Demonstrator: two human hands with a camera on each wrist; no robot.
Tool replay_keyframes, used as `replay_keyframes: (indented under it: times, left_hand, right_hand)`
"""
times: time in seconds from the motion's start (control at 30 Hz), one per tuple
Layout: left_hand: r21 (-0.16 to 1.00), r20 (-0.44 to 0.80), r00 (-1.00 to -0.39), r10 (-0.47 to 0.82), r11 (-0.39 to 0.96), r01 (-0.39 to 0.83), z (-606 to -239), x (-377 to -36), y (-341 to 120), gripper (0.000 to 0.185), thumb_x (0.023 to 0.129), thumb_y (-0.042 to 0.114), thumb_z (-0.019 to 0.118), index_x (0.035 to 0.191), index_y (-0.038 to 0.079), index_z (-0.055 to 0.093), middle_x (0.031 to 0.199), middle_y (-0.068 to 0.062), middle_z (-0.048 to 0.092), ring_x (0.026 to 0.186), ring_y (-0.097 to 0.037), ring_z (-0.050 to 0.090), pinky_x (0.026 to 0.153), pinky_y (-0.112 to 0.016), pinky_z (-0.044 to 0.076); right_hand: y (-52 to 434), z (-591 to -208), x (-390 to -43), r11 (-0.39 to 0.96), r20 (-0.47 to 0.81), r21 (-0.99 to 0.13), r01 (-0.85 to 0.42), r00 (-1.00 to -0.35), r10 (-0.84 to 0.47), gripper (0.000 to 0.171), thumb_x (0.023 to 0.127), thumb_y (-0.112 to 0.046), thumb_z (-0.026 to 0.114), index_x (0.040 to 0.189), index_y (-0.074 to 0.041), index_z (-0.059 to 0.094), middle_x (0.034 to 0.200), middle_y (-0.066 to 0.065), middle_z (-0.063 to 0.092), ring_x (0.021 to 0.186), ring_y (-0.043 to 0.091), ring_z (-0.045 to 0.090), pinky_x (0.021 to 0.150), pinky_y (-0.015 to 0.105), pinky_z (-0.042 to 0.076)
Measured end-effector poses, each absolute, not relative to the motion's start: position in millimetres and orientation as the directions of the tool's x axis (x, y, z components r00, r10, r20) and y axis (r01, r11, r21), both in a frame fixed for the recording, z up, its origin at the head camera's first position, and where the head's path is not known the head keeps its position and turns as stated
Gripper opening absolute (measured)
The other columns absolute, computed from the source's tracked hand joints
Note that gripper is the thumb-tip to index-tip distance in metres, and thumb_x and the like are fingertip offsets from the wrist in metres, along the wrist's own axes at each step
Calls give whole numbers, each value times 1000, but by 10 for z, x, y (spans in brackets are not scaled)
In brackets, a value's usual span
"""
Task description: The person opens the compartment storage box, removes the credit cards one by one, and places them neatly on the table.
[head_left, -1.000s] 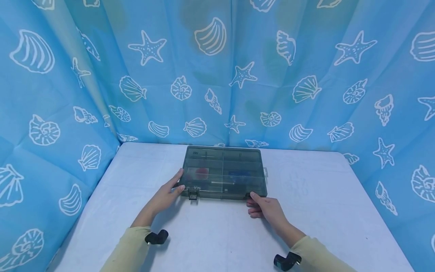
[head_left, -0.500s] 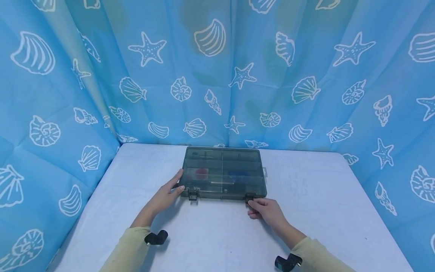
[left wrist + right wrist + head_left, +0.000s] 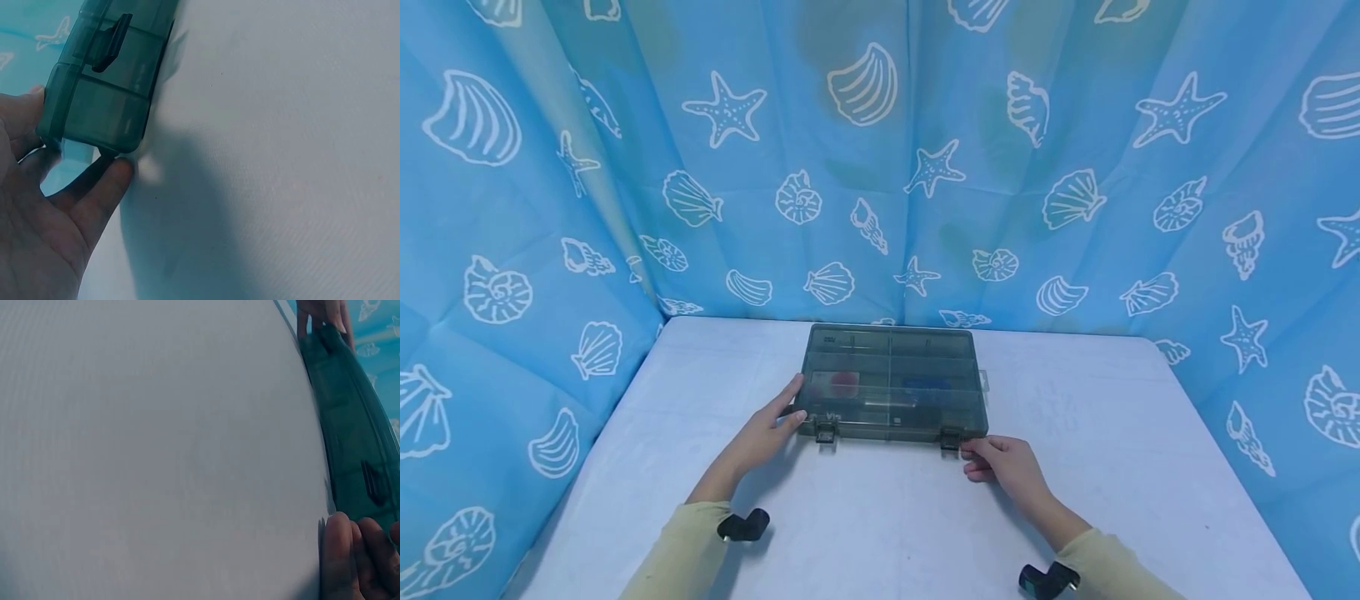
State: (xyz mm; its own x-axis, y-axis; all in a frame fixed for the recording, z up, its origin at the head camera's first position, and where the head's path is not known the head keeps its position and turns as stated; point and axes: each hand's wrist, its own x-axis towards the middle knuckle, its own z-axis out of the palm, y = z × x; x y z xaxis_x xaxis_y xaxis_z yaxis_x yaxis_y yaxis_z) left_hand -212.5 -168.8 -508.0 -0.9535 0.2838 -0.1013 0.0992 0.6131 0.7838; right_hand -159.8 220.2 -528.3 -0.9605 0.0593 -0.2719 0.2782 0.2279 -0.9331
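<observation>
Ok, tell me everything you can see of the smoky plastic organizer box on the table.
The organizer box is flat, rectangular, of translucent grey-green plastic, lying lid-down-shut on the white table near the blue curtain. Dividers show through the lid, with something red and something blue inside. Two latches sit on its near edge. The left hand holds its near left corner; the right hand touches its near right corner.

A white tabletop (image 3: 1112,467) is enclosed behind and on both sides by a blue curtain (image 3: 1075,125) printed with white shells and starfish.
</observation>
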Motion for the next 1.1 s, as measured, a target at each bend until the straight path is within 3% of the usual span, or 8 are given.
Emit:
replay_keyframes:
  times: [0.17,0.3,0.4,0.53,0.63,0.8,1.1]
  left_hand:
    - [778,-81,-956,282,618,116,-5080,-2115,-1694,66,110,30,49,165,17,14,170,-13,12,151,-40,23,125,-59,20]
    - [744,-44,-965,259,653,141,-5084,-2112,-1719,66,108,32,53,164,18,22,168,-13,20,146,-42,35,122,-59,29]
    - [740,-26,-967,255,655,153,-5096,-2110,-1745,68,104,32,60,163,21,26,167,-12,24,142,-42,42,118,-58,37]
    - [780,-15,-957,290,602,170,-5123,-2104,-1771,84,96,30,72,164,22,24,169,-12,19,142,-42,41,113,-51,46]
    - [799,-17,-949,314,576,176,-5151,-2106,-1778,91,92,29,76,164,23,20,170,-10,14,144,-42,38,111,-47,48]
    - [783,-13,-948,318,593,188,-5171,-2109,-1774,83,97,25,70,164,25,21,170,-3,14,144,-41,39,111,-50,47]
    - [739,-1,-956,294,645,198,-5144,-2074,-1738,78,100,25,66,164,24,20,169,-5,17,142,-41,41,115,-56,41]
  right_hand:
    - [2391,-5229,-1642,213,-213,-950,228,-973,92,28,104,-12,53,111,13,66,96,17,74,79,17,73,71,25,64]
    - [2496,-5226,-1721,281,-114,-950,134,-990,87,32,105,-18,58,126,6,59,118,19,70,101,21,70,86,27,62]
    - [2551,-5245,-1764,387,-9,-922,15,-1000,17,43,104,-24,61,142,-4,53,142,16,58,127,29,58,103,41,55]
    - [2582,-5268,-1790,450,98,-882,-143,-988,-122,59,101,-27,67,154,-11,43,159,14,40,142,40,41,112,61,43]
    - [2576,-5285,-1802,518,137,-826,-224,-970,-201,69,96,-28,73,156,-14,42,162,15,34,145,42,34,112,63,42]
    - [2552,-5291,-1820,656,152,-710,-257,-965,-213,72,90,-25,80,153,-19,47,162,12,36,146,40,36,111,59,45]
    - [2559,-5249,-1810,707,172,-660,-254,-967,-186,68,88,-21,81,150,-20,53,157,11,45,140,39,44,110,65,43]
